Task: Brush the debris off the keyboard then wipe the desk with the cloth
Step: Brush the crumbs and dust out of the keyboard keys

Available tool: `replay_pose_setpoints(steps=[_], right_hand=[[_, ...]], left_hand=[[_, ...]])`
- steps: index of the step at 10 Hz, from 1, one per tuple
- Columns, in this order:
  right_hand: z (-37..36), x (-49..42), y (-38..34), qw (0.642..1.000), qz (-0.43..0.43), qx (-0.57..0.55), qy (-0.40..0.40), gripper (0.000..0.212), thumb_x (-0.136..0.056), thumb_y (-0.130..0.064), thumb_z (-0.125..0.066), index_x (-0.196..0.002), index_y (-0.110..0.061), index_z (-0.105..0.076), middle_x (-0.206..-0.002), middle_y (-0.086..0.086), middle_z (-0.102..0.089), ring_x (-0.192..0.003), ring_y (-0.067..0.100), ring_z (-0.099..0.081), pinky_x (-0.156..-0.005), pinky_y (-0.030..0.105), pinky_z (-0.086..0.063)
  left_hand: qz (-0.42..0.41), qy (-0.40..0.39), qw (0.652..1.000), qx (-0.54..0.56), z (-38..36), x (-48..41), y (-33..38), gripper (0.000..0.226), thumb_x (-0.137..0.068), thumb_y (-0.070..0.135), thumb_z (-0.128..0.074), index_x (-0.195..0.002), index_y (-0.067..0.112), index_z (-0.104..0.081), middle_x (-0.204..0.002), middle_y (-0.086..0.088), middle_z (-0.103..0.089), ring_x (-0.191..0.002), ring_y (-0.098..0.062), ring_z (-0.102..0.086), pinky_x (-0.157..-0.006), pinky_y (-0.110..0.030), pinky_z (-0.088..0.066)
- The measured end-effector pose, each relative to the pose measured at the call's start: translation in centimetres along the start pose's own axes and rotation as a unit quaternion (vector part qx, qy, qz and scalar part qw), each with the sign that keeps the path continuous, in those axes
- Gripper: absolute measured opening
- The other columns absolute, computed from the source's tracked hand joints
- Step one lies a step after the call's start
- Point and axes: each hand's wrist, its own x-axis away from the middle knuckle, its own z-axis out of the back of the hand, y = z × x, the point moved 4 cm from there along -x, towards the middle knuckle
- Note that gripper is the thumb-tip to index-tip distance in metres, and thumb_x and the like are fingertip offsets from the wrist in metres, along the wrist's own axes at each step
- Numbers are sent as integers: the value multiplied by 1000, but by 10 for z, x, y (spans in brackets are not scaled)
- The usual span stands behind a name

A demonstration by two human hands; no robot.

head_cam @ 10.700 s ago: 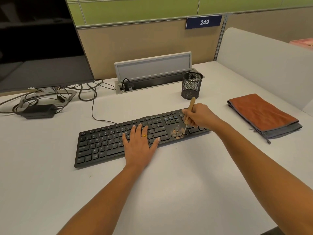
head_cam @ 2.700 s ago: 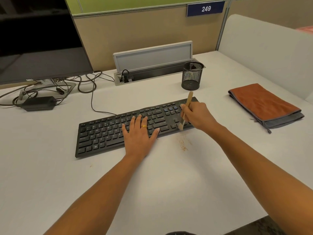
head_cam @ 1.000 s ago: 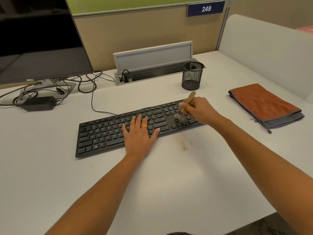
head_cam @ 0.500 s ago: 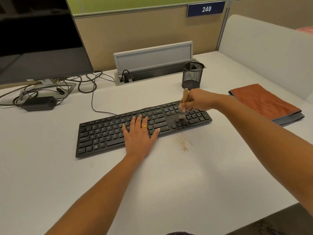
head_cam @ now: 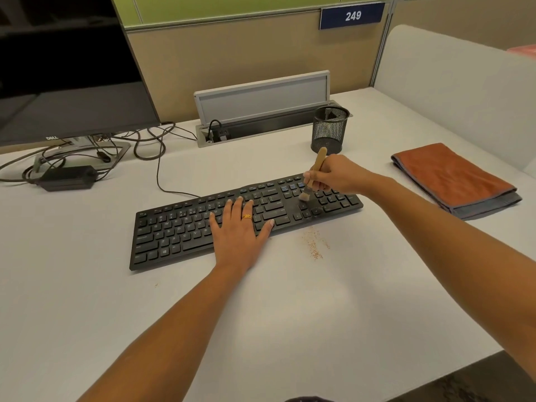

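A black keyboard (head_cam: 179, 227) lies across the white desk (head_cam: 275, 314). My left hand (head_cam: 237, 227) rests flat on its middle keys, fingers straight. My right hand (head_cam: 336, 175) grips a small wooden-handled brush (head_cam: 314, 172) nearly upright, its bristles touching the keys at the keyboard's right part. Brown debris (head_cam: 314, 245) is scattered on the desk just in front of the keyboard's right end. A folded orange and grey cloth (head_cam: 452, 178) lies at the right of the desk, apart from both hands.
A black mesh pen cup (head_cam: 330, 129) stands behind the keyboard. A grey cable box (head_cam: 261, 111) with its lid up sits at the back. The monitor (head_cam: 66, 68), cables and a power brick (head_cam: 68, 178) fill the left rear. A grey divider (head_cam: 464, 82) bounds the right.
The brush has shifted over the keyboard's right part, bristles lower on the keys. Debris that lay on the keys earlier now lies on the desk. My left hand has stayed put.
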Motion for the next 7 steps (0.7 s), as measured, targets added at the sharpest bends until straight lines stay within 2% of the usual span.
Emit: replay_pose_setpoints(steps=[1,2,3,4,5,6,7], right_hand=[[-4,3,3,999,-23,-1,-35,34,-98,-24,-46,-93,2,-68,-68,0,-60,-56,9,-52,-52,14,-43],[0,0,0,999,-24,-1,-25,38,-98,-24,-45,-91,6,-67,-66,-1,-58,-56,10,-51,-51,13,-44],[0,-1,-2,999,-9,-23,22,37,-98,-24,-46,-91,5,-68,-65,-4,-57,-55,5,-52,-44,3,-39],[-8,-2,-5,999,-12,-49,-4,34,-97,-25,-47,-96,3,-67,-67,-4,-58,-56,4,-51,-44,4,-39],[-14,-4,-12,998,-11,-41,-52,33,-96,-26,-48,-99,1,-67,-75,0,-62,-59,7,-52,-52,11,-42],[-16,-4,-17,996,1,-37,-79,31,-96,-27,-49,-96,-2,-68,-72,-1,-62,-59,8,-53,-56,14,-44],[-11,-6,-16,998,3,-62,-33,31,-97,-26,-48,-94,-2,-68,-69,-3,-60,-57,6,-52,-51,8,-43]], left_hand=[[0,-1,1000,2,-1,0,0,70,-94,63,-23,-151,22,-20,-159,1,-15,-147,-18,-5,-116,-50,-4],[3,-4,1000,1,-1,0,0,70,-94,63,-23,-151,22,-20,-159,1,-15,-147,-18,-4,-116,-49,-4],[2,-5,1000,-1,-1,0,0,70,-94,63,-22,-151,22,-19,-159,1,-15,-147,-18,-4,-116,-50,-4],[3,-6,1000,2,0,0,0,70,-94,63,-23,-151,22,-19,-159,1,-14,-147,-17,-4,-116,-49,-3],[4,-7,1000,1,0,0,0,70,-94,63,-23,-151,22,-19,-159,1,-14,-147,-17,-3,-116,-49,-2],[4,-8,1000,0,0,0,1,70,-94,63,-22,-151,22,-18,-159,1,-13,-147,-17,-3,-116,-49,-3],[2,-5,1000,-1,0,-1,1,70,-94,63,-22,-151,22,-19,-159,0,-14,-147,-18,-4,-116,-49,-3]])
